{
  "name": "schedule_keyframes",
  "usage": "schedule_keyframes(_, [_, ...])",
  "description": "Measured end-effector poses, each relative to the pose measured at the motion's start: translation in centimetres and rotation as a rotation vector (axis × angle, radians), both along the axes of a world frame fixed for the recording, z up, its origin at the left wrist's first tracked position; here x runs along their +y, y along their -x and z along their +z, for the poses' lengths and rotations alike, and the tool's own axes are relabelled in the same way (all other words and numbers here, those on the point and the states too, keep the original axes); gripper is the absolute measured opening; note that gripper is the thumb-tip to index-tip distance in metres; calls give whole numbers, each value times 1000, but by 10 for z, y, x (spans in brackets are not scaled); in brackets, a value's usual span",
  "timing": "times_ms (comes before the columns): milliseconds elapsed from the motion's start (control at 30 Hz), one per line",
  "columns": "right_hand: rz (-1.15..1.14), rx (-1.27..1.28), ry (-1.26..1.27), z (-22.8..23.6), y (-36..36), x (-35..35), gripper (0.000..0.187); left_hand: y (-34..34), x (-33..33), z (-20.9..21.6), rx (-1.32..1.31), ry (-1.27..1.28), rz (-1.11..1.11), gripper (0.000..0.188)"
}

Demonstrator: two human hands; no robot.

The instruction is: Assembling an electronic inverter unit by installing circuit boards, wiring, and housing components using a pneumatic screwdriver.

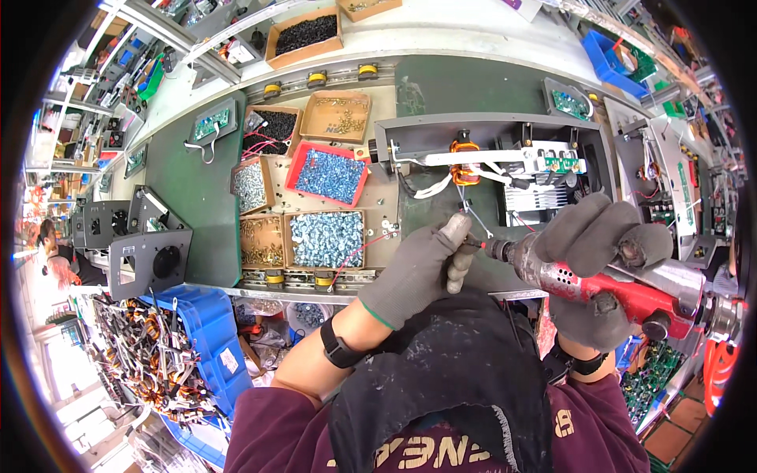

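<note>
Right hand [585, 236] clasps driver [619, 296]; left [418, 272] at tip [494, 249]

Gloved hands above the near edge of the surface [420, 225] — the left hand [414, 268] with thumb and fingers bent toward each other, the right hand [579, 236] curled tight — both wrists banded.

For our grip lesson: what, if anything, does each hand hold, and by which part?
Right hand: red power driver, by its body. Left hand, near the driver's tip: cannot tell whether it holds anything.
</note>
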State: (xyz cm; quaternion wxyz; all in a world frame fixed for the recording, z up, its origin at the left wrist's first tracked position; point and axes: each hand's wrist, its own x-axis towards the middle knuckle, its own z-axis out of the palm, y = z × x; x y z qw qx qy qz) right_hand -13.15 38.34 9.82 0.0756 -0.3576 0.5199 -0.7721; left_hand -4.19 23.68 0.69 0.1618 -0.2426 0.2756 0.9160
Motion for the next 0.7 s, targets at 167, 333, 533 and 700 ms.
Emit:
schedule_keyframes(167, [28, 42, -62, -5, 7, -1, 40, 5, -4, -8, 26, -62, -26, 41])
schedule_keyframes(333, [-128, -134, -44, -11, 8, -5, 38, 10, -4, -9, 68, -75, 58, 41])
schedule_keyframes(533, [16, 72, 8, -14, 19, -10, 38, 16, -9, -12, -6, -79, -10, 44])
schedule_keyframes(700, [-97, -10, -152, -7, 25, 4, 43, 5, -28, -11, -7, 142, -266, 46])
